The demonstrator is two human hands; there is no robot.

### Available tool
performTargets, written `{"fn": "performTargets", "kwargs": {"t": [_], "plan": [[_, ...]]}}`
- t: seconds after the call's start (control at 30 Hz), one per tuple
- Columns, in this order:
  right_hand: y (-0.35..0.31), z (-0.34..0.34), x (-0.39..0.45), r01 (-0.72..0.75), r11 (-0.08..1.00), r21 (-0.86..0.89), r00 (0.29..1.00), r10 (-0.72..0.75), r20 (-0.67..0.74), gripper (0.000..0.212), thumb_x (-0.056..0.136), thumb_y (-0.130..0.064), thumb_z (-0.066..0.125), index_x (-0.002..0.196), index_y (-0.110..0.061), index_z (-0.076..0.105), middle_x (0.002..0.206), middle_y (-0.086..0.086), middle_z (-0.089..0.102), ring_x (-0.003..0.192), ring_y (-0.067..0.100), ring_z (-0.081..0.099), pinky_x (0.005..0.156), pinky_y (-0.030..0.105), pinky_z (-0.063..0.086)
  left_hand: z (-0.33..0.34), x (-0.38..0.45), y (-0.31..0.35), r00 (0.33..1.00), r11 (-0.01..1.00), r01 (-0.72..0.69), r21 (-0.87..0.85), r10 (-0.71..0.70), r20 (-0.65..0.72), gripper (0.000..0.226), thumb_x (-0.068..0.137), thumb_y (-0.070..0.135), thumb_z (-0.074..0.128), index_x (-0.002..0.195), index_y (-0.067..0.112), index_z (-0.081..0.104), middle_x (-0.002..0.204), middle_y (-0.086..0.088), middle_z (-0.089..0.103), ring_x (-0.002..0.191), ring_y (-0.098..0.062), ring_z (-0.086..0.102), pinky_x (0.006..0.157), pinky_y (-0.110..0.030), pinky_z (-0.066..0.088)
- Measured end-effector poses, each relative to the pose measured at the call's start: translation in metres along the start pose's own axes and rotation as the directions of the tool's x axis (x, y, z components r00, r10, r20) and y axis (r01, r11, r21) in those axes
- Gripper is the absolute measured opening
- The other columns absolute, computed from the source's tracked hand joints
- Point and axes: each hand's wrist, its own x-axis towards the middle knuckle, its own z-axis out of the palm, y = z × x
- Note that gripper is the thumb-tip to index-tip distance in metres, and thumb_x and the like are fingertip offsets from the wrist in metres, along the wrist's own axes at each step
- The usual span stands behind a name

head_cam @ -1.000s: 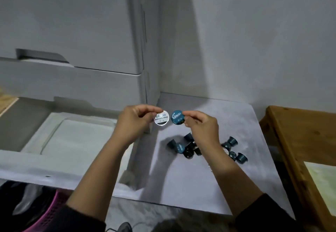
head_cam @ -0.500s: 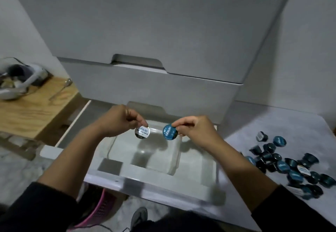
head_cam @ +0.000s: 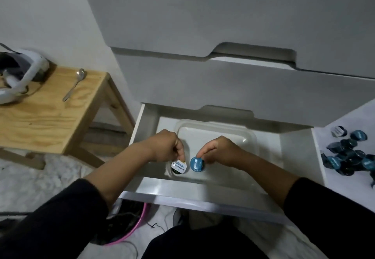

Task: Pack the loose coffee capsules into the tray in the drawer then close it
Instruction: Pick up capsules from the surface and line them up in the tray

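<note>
Over the tray (head_cam: 249,137) in the open drawer (head_cam: 203,186): left hand (head_cam: 166,146) pinches white-lidded capsule (head_cam: 179,166), right hand (head_cam: 220,150) blue one (head_cam: 196,164). Set both lid-up near the front corner; pile (head_cam: 349,154) waits right.

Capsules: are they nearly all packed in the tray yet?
No, it's just starting. The drawer is open, the tray looks empty. The left hand holds a white capsule, the right hand a blue capsule, low over it. The pile waits, then closing.

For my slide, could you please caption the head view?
Left hand and right hand each lower a coffee capsule into the clear tray in the open drawer.
</note>
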Motion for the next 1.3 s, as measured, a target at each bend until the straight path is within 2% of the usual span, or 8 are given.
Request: {"fn": "performTargets", "kwargs": {"t": [0.13, 0.2, 0.4, 0.77, 0.97, 1.07, 1.13, 1.3], "plan": [[0.004, 0.009, 0.006, -0.021, 0.999, -0.047, 1.0, 0.022, 0.003, 0.014, 0.076, 0.001, 0.067, 0.081, -0.01, 0.075, 0.08, 0.019, 0.072, 0.069, 0.02, 0.064, 0.071, 0.027, 0.056, 0.003, 0.006, -0.003, 0.999, 0.999, -0.009, 0.045, 0.006, 0.052, 0.024, 0.078, 0.007, 0.062, 0.086, 0.025, 0.076, 0.089, 0.001, 0.074, 0.083, -0.009, 0.062, 0.08, -0.022, 0.049], [0.004, 0.012, 0.008, -0.04, 0.996, -0.083, 0.999, 0.043, 0.024, 0.014, 0.077, -0.001, 0.067, 0.083, -0.011, 0.075, 0.083, 0.015, 0.073, 0.071, 0.018, 0.065, 0.075, 0.028, 0.056, 0.004, 0.009, -0.005, 0.998, 0.997, -0.016, 0.074, 0.011, 0.066, 0.023, 0.078, 0.007, 0.062, 0.086, 0.024, 0.076, 0.091, 0.0, 0.074, 0.09, -0.012, 0.063, 0.084, -0.023, 0.049], [0.005, 0.018, 0.014, -0.088, 0.985, -0.146, 0.995, 0.095, 0.042, 0.015, 0.077, -0.002, 0.068, 0.085, -0.013, 0.075, 0.072, 0.001, 0.069, 0.058, 0.004, 0.06, 0.062, 0.012, 0.048, 0.01, 0.014, -0.005, 0.999, 0.989, -0.034, 0.146, 0.028, 0.046, 0.023, 0.078, 0.003, 0.06, 0.085, 0.019, 0.075, 0.094, -0.002, 0.073, 0.088, -0.017, 0.065, 0.082, -0.025, 0.051], [0.01, 0.018, 0.014, -0.091, 0.992, -0.088, 0.992, 0.099, 0.082, 0.018, 0.075, 0.005, 0.067, 0.089, -0.005, 0.073, 0.072, 0.001, 0.068, 0.064, 0.005, 0.062, 0.06, 0.01, 0.049, 0.013, 0.012, -0.005, 0.999, 0.984, -0.023, 0.179, 0.016, 0.037, 0.024, 0.075, 0.001, 0.059, 0.08, 0.018, 0.075, 0.089, -0.003, 0.073, 0.086, -0.019, 0.065, 0.076, -0.025, 0.051], [0.01, 0.019, 0.013, -0.071, 0.997, -0.04, 0.992, 0.075, 0.104, 0.016, 0.076, 0.005, 0.066, 0.081, -0.01, 0.065, 0.073, 0.007, 0.066, 0.065, 0.014, 0.066, 0.062, 0.019, 0.054, 0.014, 0.011, -0.005, 1.0, 0.987, -0.01, 0.161, 0.007, 0.015, 0.021, 0.076, 0.003, 0.061, 0.081, 0.019, 0.074, 0.09, -0.003, 0.072, 0.087, -0.019, 0.065, 0.075, -0.024, 0.05], [0.006, 0.017, 0.011, -0.082, 0.994, -0.07, 0.995, 0.086, 0.051, 0.014, 0.077, -0.005, 0.065, 0.087, -0.016, 0.064, 0.081, 0.01, 0.069, 0.076, 0.022, 0.066, 0.074, 0.032, 0.055, 0.011, 0.008, -0.004, 1.0, 0.988, -0.002, 0.153, 0.005, -0.02, 0.016, 0.079, 0.011, 0.061, 0.086, 0.02, 0.073, 0.094, -0.004, 0.072, 0.091, -0.02, 0.064, 0.081, -0.025, 0.05], [0.0, 0.016, 0.008, -0.053, 0.985, -0.162, 0.999, 0.052, -0.013, 0.017, 0.081, -0.015, 0.062, 0.098, -0.018, 0.065, 0.084, 0.002, 0.068, 0.081, 0.016, 0.062, 0.076, 0.027, 0.05, 0.011, 0.006, -0.003, 0.997, 0.989, 0.024, 0.147, -0.013, -0.073, 0.016, 0.082, 0.018, 0.059, 0.092, 0.021, 0.071, 0.099, -0.006, 0.071, 0.095, -0.023, 0.063, 0.085, -0.03, 0.051], [-0.014, 0.023, -0.003, 0.029, 0.944, -0.328, 0.965, -0.112, -0.237, 0.031, 0.09, -0.024, 0.049, 0.118, -0.014, 0.058, 0.121, 0.006, 0.06, 0.112, 0.021, 0.053, 0.097, 0.03, 0.04, 0.017, -0.001, 0.008, 0.934, 0.986, 0.116, 0.117, -0.068, -0.351, 0.03, 0.09, 0.024, 0.048, 0.116, 0.016, 0.059, 0.115, -0.011, 0.063, 0.105, -0.03, 0.059, 0.086, -0.037, 0.051]]}}
